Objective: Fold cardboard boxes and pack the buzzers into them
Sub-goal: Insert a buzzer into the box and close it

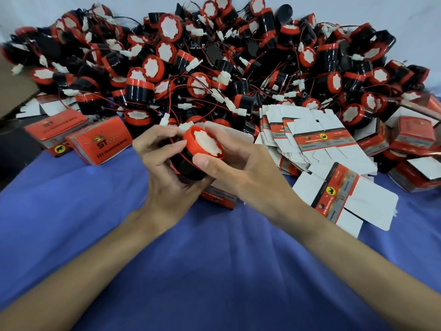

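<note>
Left forearm (95, 271) and right forearm (346, 254) converge from the near side. Left hand (164, 170) and right hand (238, 173) curl round one buzzer (205, 144), right thumb on its rim.

Black buzzers (214, 56) with red-rimmed white faces, red-and-white boxes (319, 139), blue cloth (214, 271)

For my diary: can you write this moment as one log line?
left hand: grips buzzer | right hand: grips buzzer | box: beneath hands
</note>
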